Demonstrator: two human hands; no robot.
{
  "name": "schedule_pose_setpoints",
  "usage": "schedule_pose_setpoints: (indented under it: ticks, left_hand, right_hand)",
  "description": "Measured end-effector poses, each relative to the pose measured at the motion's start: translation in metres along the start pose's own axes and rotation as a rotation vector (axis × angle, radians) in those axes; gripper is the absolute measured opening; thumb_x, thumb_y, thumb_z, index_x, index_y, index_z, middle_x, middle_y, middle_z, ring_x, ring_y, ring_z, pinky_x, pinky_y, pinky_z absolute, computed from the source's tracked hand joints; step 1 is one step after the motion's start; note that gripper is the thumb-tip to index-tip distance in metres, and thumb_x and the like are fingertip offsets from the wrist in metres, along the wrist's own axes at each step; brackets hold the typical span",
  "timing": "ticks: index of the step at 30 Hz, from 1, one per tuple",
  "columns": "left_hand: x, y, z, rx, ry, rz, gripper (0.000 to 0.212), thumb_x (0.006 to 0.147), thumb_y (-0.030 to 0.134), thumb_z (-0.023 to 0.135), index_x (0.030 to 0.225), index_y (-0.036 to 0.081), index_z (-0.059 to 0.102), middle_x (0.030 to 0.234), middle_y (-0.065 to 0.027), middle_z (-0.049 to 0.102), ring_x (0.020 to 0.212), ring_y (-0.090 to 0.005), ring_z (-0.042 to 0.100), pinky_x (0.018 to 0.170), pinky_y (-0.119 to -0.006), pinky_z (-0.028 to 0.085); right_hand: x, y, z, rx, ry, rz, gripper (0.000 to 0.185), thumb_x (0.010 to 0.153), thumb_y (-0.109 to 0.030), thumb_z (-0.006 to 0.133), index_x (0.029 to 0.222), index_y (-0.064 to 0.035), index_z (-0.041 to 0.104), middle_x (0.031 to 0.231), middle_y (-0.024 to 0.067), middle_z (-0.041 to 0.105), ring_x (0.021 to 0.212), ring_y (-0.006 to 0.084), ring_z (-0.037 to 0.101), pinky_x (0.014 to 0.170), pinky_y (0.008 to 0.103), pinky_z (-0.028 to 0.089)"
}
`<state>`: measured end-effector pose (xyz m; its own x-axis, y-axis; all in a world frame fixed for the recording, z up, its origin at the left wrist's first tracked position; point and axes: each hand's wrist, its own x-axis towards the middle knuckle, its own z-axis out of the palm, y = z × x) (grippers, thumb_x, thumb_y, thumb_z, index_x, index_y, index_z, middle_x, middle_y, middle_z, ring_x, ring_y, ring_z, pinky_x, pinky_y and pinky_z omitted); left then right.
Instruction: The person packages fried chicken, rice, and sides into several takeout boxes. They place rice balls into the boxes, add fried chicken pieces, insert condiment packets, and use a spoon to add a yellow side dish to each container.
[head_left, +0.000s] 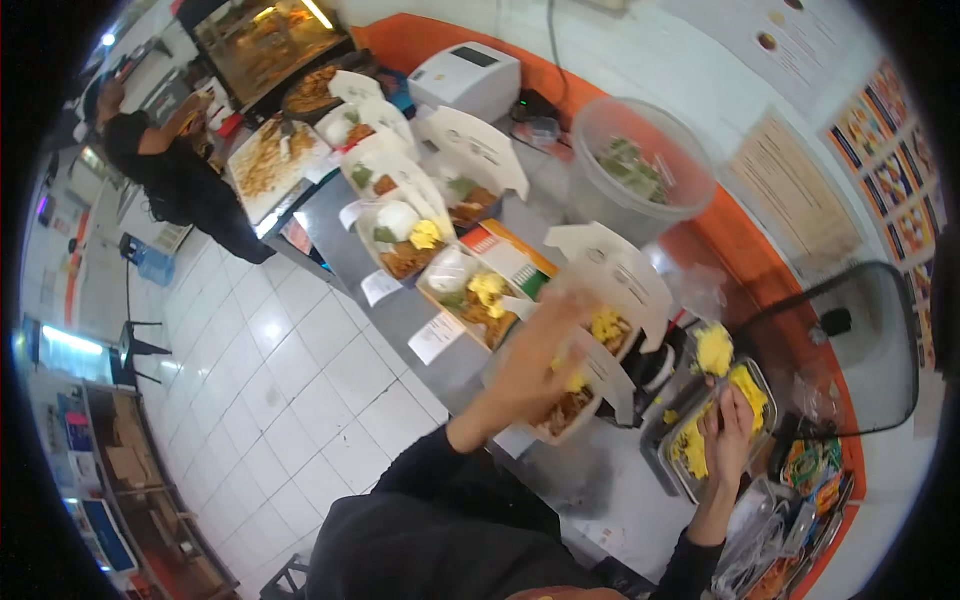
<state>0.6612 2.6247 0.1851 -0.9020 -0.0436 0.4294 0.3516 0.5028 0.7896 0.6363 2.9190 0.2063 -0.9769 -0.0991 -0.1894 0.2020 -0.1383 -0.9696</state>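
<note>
My right hand (726, 427) grips the handle of a serving utensil, its head heaped with scrambled egg (713, 349), above a metal tray (694, 491) that holds more yellow egg. My left hand (536, 360), blurred, reaches over the open paper meal boxes; whether it touches one I cannot tell. Beneath it is a box with egg and brown food (564, 420), and another box with egg (611, 330) lies just beyond. Further left stand boxes with fried food, wrapped rice and egg (487, 292), and several more open boxes.
A large plastic tub (643, 172) of wrapped greens stands behind the boxes, beside a white label printer (465, 79). A co-worker (161, 150) stands at the far left near a tray of food scraps (274, 161). Plastic cutlery and packets (772, 540) lie at the right.
</note>
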Motion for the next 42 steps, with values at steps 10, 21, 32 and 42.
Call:
schedule_pose_setpoints:
  ticks: [10, 21, 32, 42]
  left_hand:
    - [-0.052, -0.106, -0.164, 0.129, 0.217, -0.344, 0.030, 0.092, 0.013, 0.046, 0.121, 0.007, 0.054, 0.131, -0.0136, 0.047, 0.129, -0.0346, 0.036, 0.106, -0.044, 0.028]
    - [-0.096, -0.151, -0.213, 0.021, 0.216, -0.525, 0.028, 0.092, 0.011, 0.045, 0.118, 0.007, 0.056, 0.129, -0.0135, 0.049, 0.127, -0.0342, 0.038, 0.104, -0.042, 0.031]
    - [-0.044, -0.057, -0.097, -0.471, -0.106, -0.254, 0.027, 0.089, 0.008, 0.043, 0.110, 0.000, 0.059, 0.111, -0.0166, 0.061, 0.107, -0.0294, 0.057, 0.094, -0.035, 0.040]
    - [-0.112, 0.030, 0.196, -0.758, -0.996, -0.054, 0.051, 0.095, 0.024, 0.042, 0.140, 0.002, 0.029, 0.145, -0.0194, 0.027, 0.134, -0.0322, 0.029, 0.109, -0.036, 0.023]
  right_hand:
    - [0.210, 0.082, 0.279, -0.397, -0.571, -0.071, 0.033, 0.095, -0.013, 0.044, 0.123, 0.0023, 0.050, 0.075, 0.0034, 0.048, 0.065, 0.0113, 0.044, 0.062, 0.0251, 0.040]
    - [0.258, 0.131, 0.334, -1.328, -0.432, -0.730, 0.055, 0.082, -0.004, 0.049, 0.135, 0.0022, 0.033, 0.104, 0.0222, 0.044, 0.094, 0.0344, 0.047, 0.082, 0.0386, 0.042]
    - [0.071, -0.017, 0.088, -0.815, 0.283, -0.445, 0.026, 0.096, -0.022, 0.044, 0.105, -0.0025, 0.058, 0.068, -0.0061, 0.041, 0.057, 0.0028, 0.034, 0.051, 0.0198, 0.029]
    - [-0.066, 0.113, -0.156, -1.982, 0.495, 0.063, 0.015, 0.082, -0.012, 0.056, 0.072, -0.0050, 0.064, 0.065, 0.0113, 0.062, 0.063, 0.0252, 0.066, 0.053, 0.0362, 0.051]
